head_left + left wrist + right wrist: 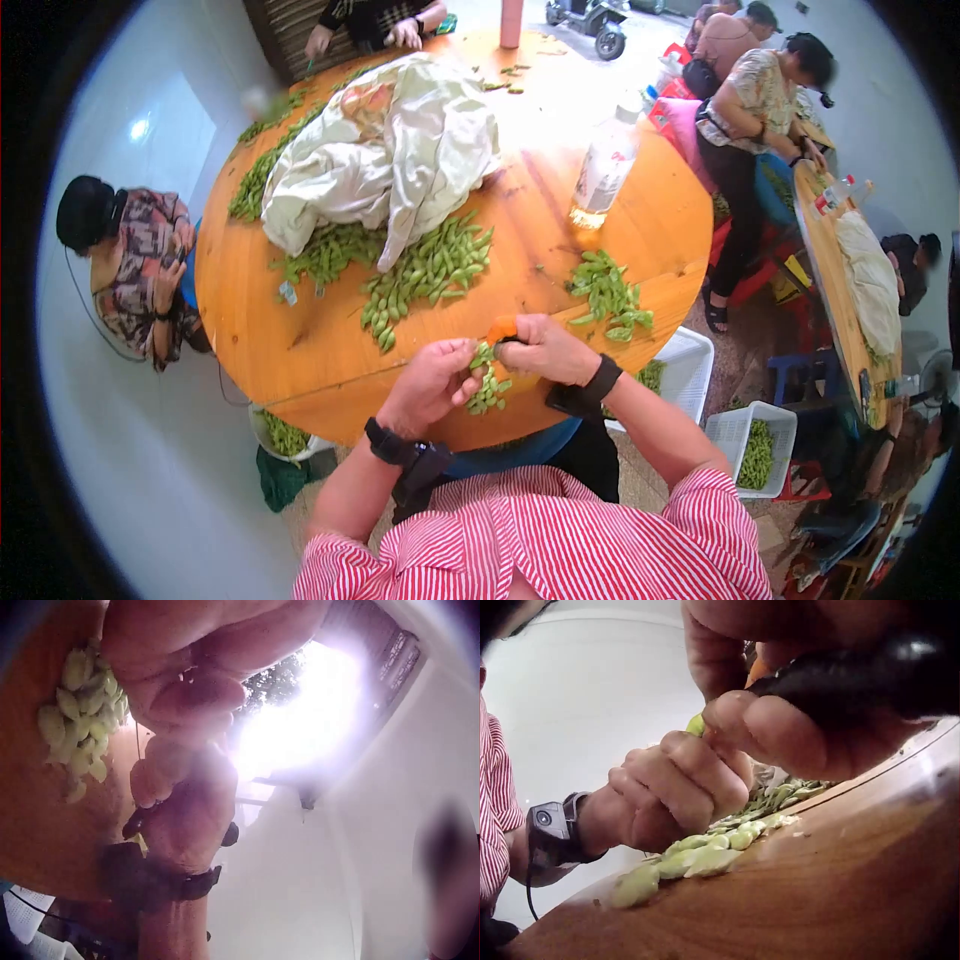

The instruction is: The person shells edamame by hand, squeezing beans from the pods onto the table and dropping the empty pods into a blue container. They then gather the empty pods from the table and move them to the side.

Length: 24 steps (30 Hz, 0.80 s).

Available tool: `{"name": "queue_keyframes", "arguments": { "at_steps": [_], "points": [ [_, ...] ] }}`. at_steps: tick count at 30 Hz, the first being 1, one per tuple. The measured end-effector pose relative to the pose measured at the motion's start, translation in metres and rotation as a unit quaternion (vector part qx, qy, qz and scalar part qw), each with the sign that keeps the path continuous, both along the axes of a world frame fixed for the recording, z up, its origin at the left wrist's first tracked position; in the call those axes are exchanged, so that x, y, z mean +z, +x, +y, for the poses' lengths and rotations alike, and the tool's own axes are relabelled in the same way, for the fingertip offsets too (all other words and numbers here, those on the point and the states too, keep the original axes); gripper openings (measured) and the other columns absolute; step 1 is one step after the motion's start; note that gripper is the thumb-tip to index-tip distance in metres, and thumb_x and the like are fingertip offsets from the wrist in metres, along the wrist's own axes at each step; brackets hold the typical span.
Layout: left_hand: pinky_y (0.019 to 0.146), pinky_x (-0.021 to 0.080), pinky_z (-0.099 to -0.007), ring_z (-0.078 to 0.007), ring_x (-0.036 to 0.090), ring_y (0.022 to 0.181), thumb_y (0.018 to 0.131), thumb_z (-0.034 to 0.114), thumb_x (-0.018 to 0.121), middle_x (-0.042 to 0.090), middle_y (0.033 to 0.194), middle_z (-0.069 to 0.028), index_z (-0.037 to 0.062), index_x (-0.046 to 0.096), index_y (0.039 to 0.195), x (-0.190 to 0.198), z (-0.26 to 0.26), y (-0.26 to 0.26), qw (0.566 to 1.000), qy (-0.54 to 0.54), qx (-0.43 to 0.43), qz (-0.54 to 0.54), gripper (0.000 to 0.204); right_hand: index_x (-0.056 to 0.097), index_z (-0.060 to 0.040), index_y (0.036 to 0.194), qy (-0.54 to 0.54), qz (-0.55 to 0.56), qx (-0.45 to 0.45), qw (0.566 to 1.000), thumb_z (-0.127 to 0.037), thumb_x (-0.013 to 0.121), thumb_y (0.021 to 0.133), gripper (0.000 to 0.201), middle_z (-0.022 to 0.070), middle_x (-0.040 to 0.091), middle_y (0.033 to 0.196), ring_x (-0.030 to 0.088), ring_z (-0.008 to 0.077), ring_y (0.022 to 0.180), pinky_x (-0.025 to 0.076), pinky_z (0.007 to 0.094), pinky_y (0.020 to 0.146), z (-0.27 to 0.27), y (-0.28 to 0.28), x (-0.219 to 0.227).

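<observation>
Pinching a green pod (pixel 483 354) in the left grip (pixel 432 382), above the near edge of the worktop (pixel 330 365); clasping an orange-and-black tool (pixel 502 328) in the right grip (pixel 550 352). Seeing pods (pixel 757 455) in two white baskets (pixel 724 436) at right, more in a bowl (pixel 320 444) below left, and some liquid (pixel 588 216) low in a bottle (pixel 607 165).

See a bottle (pixel 604 175) standing toward the table's (pixel 540 255) right edge, a pink container (pixel 511 24) near its far edge. Beyond that edge, see a scooter (pixel 590 22).

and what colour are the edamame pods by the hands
Light green; the edamame pods show best in the right wrist view.
</observation>
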<state>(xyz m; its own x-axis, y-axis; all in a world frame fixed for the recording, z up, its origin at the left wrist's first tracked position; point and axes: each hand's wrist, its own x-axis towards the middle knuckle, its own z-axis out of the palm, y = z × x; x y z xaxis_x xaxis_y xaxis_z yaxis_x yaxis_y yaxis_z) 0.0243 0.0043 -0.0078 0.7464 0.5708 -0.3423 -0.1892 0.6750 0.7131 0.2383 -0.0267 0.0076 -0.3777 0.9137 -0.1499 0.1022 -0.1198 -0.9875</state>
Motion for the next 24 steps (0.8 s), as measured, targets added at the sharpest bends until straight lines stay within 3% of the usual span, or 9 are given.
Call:
{"name": "queue_keyframes", "arguments": {
  "at_steps": [2, 6, 7, 13, 16, 17, 18, 20, 24],
  "points": [
    [0.044, 0.036, -0.0204, -0.006, 0.048, 0.051, 0.103, 0.03, 0.051, 0.057, 0.072, 0.0002, 0.0065, 0.056, 0.088, -0.001, -0.002, 0.001, 0.999, 0.05, -0.003, 0.016, 0.028, 0.063, -0.0053, 0.094, 0.005, -0.002, 0.017, 1.0, -0.013, 0.052, 0.092, 0.013, -0.0059, 0.05, 0.07, 0.044, 0.0036, 0.062, 0.038, 0.0217, 0.056, 0.001, 0.002, -0.004],
    [0.044, 0.033, -0.0206, -0.0053, 0.044, 0.05, 0.102, 0.024, 0.048, 0.05, 0.066, 0.0039, 0.0094, 0.055, 0.086, 0.026, -0.006, 0.019, 0.964, 0.171, 0.065, 0.195, 0.023, 0.062, -0.0035, 0.098, 0.156, -0.111, -0.043, 0.98, -0.018, 0.057, 0.092, 0.016, -0.0022, 0.053, 0.07, 0.05, 0.0081, 0.066, 0.044, 0.0265, 0.059, 0.008, 0.002, -0.022],
    [0.044, 0.033, -0.0206, -0.0053, 0.044, 0.05, 0.102, 0.024, 0.048, 0.05, 0.066, 0.0039, 0.0094, 0.055, 0.086, 0.024, -0.004, 0.021, 0.964, 0.191, 0.048, 0.179, 0.023, 0.062, -0.003, 0.097, 0.147, -0.058, -0.078, 0.984, -0.019, 0.06, 0.092, 0.017, 0.0, 0.056, 0.071, 0.051, 0.0096, 0.065, 0.045, 0.028, 0.06, 0.008, -0.001, -0.025],
    [0.044, 0.03, -0.0208, -0.0025, 0.039, 0.049, 0.103, 0.023, 0.05, 0.048, 0.063, 0.0062, 0.0071, 0.057, 0.086, 0.008, 0.003, 0.029, 0.921, 0.313, 0.134, 0.188, 0.025, 0.064, -0.0022, 0.1, 0.166, -0.136, -0.195, 0.957, -0.018, 0.064, 0.088, 0.02, 0.0093, 0.065, 0.077, 0.061, 0.0146, 0.071, 0.049, 0.0309, 0.065, -0.004, -0.012, -0.008],
    [0.044, 0.031, -0.0208, -0.003, 0.039, 0.048, 0.103, 0.025, 0.05, 0.048, 0.061, 0.0057, 0.0075, 0.056, 0.085, 0.032, 0.007, 0.022, 0.951, 0.243, 0.06, 0.183, 0.026, 0.065, -0.0027, 0.102, 0.171, -0.11, -0.219, 0.954, -0.019, 0.066, 0.087, 0.022, 0.0114, 0.066, 0.078, 0.063, 0.0166, 0.072, 0.05, 0.0318, 0.067, -0.001, -0.015, -0.011],
    [0.044, 0.031, -0.0208, -0.0037, 0.041, 0.048, 0.104, 0.027, 0.05, 0.049, 0.061, 0.0045, 0.0086, 0.056, 0.084, 0.024, 0.013, 0.018, 0.936, 0.318, 0.039, 0.147, 0.028, 0.065, -0.0028, 0.102, 0.194, -0.119, -0.221, 0.948, -0.019, 0.066, 0.087, 0.022, 0.0123, 0.065, 0.077, 0.063, 0.0173, 0.071, 0.05, 0.0323, 0.066, 0.002, -0.016, -0.015],
    [0.044, 0.031, -0.0208, -0.0037, 0.041, 0.048, 0.104, 0.027, 0.05, 0.049, 0.061, 0.0045, 0.0086, 0.056, 0.084, 0.024, 0.016, 0.015, 0.935, 0.321, 0.043, 0.147, 0.028, 0.065, -0.0028, 0.102, 0.197, -0.118, -0.219, 0.948, -0.019, 0.066, 0.087, 0.022, 0.0123, 0.065, 0.077, 0.063, 0.0173, 0.071, 0.05, 0.0323, 0.066, 0.001, -0.016, -0.01],
    [0.043, 0.03, -0.0208, -0.0046, 0.041, 0.046, 0.104, 0.03, 0.049, 0.051, 0.06, 0.0033, 0.0095, 0.056, 0.083, 0.025, 0.021, 0.01, 0.982, 0.152, 0.002, 0.112, 0.03, 0.066, -0.0031, 0.103, 0.204, -0.15, -0.202, 0.946, -0.018, 0.067, 0.086, 0.022, 0.0147, 0.065, 0.077, 0.063, 0.0202, 0.07, 0.05, 0.0331, 0.066, 0.0, -0.016, 0.002],
    [0.044, 0.031, -0.0205, -0.0051, 0.041, 0.047, 0.104, 0.03, 0.049, 0.051, 0.06, 0.0028, 0.0094, 0.056, 0.083, 0.022, 0.022, 0.012, 0.974, 0.175, 0.003, 0.146, 0.03, 0.063, -0.001, 0.092, 0.226, -0.223, -0.173, 0.932, -0.018, 0.069, 0.085, 0.019, 0.0181, 0.063, 0.076, 0.064, 0.0278, 0.068, 0.049, 0.0358, 0.064, 0.012, -0.015, -0.006]
  ]
}}
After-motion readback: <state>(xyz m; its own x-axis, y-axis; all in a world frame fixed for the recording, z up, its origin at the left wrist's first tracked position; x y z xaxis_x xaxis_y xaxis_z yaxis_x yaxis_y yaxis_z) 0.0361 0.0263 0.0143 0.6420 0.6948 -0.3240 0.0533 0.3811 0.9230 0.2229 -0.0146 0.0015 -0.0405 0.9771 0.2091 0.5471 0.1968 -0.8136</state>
